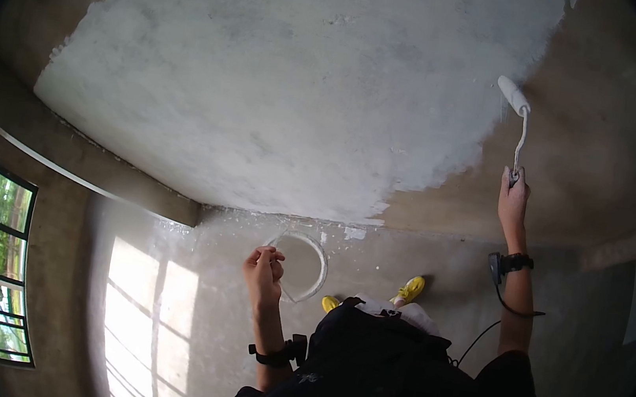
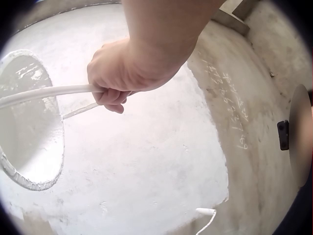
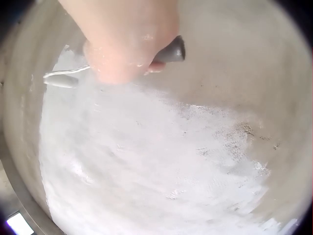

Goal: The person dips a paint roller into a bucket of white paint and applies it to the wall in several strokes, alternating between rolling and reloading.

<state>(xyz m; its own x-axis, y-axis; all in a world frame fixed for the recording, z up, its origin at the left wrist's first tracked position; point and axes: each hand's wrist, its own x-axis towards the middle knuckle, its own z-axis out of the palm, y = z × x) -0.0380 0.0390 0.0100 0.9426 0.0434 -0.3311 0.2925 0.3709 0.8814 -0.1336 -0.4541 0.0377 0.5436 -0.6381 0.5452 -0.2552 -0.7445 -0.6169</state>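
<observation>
The right hand (image 1: 515, 197) gripped the roller (image 1: 513, 95) near the white paint's (image 1: 298, 101) edge on the wall (image 1: 569, 158); the left hand (image 1: 264, 275), fingers curled, held the handle (image 2: 49, 92) of the bucket (image 1: 323, 267). A careless tilt could have spilled its contents.

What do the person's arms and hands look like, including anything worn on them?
Both forearms are bare below short dark sleeves, each with a black wristband carrying a small, boxy black device; a thin black cable runs from the right one. The left hand and right hand are gloveless, with whitish specks on the right.
</observation>
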